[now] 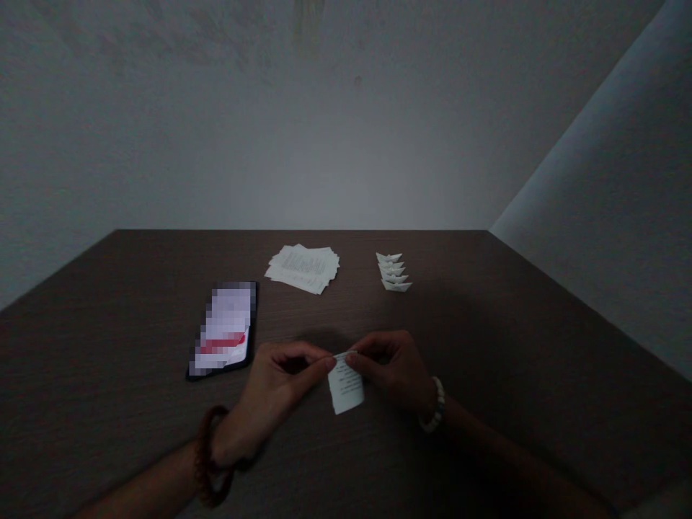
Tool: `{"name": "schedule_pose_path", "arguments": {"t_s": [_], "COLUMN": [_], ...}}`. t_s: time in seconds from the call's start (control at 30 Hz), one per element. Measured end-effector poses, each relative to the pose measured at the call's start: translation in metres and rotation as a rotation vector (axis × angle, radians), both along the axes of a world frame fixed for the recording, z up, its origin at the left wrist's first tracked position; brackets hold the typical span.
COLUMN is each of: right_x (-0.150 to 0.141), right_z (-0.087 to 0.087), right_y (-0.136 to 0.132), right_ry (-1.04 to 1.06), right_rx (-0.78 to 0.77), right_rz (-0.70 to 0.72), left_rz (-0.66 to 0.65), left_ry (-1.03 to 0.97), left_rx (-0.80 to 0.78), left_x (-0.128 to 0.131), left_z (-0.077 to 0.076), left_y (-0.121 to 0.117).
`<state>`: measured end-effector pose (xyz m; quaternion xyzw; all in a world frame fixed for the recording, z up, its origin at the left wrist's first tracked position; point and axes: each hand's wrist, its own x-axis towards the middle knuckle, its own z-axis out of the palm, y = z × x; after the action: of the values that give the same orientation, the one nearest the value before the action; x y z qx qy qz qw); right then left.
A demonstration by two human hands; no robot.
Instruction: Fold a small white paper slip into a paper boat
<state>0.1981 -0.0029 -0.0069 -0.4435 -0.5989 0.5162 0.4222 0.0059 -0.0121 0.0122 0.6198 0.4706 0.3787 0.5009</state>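
Observation:
A small sheet of printed paper [347, 389] hangs between my two hands above the table's near middle. My left hand [284, 375] pinches its upper left corner between thumb and fingers. At the upper right corner, my right hand [386, 364] pinches it the same way. The top edge looks folded, and lines of print show on the side facing me. Beyond my right hand stand several folded paper boats [394, 274], lined up close together in a row. A loose stack of printed paper sheets [303, 268] lies beyond my left hand.
A phone [224, 328] with a lit, blurred screen lies to the left of my left hand. The dark wooden table [135, 288] meets a grey wall [346, 144] at its far edge. Another wall surface slants up on the right.

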Motion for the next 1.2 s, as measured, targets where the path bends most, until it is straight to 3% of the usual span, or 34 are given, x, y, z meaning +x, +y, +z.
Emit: {"name": "schedule_pose_path", "arguments": {"t_s": [0.2,0.5,0.83,1.2], "right_x": [0.003,0.006,0.009,0.009], "right_z": [0.001,-0.002,-0.001,0.004], "right_y": [0.001,0.005,0.008,0.008], "right_ry": [0.055,0.070,0.137,0.172], "right_rx": [-0.047,-0.030,-0.067,-0.084], "right_rz": [0.046,0.071,0.120,0.181], "left_rz": [0.007,-0.033,-0.057,-0.073], "left_ry": [-0.016,0.022,0.079,0.078], "left_rx": [-0.040,0.110,0.233,0.192], "left_x": [0.001,0.000,0.001,-0.001], "left_z": [0.005,0.002,0.011,0.011], "left_y": [-0.001,-0.003,-0.005,-0.005]}}
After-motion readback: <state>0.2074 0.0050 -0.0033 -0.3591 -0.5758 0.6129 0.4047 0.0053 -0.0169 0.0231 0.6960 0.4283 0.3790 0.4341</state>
